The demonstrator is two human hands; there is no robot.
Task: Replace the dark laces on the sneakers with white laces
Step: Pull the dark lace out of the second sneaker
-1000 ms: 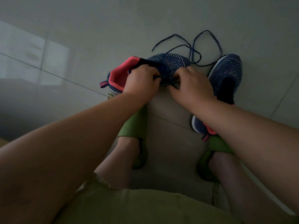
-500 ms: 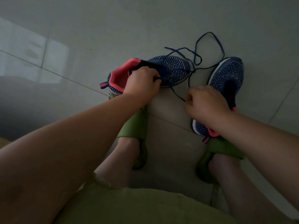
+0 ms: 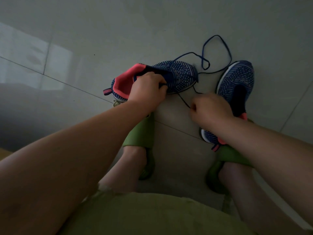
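Note:
A blue knit sneaker (image 3: 179,73) with a coral lining lies tipped on its side on the floor. My left hand (image 3: 149,89) grips its tongue and upper near the opening. A dark lace (image 3: 216,53) runs out of that sneaker and loops over the tiles behind it. My right hand (image 3: 210,107) pinches one strand of the lace, which stretches taut from the sneaker down to my fingers. The second blue sneaker (image 3: 237,82) stands on the floor to the right, partly hidden by my right hand and wrist. No white laces are in view.
I sit above a grey tiled floor (image 3: 118,31). My feet wear green slippers, the left slipper (image 3: 140,133) below the held sneaker and the right slipper (image 3: 228,155) touching the second sneaker's heel. Green fabric (image 3: 152,214) covers my lap.
My right hand has drawn away from the sneaker toward me, pulling a strand of the dark lace out with it. The loose loops behind the shoes have shifted. My left hand keeps its hold.

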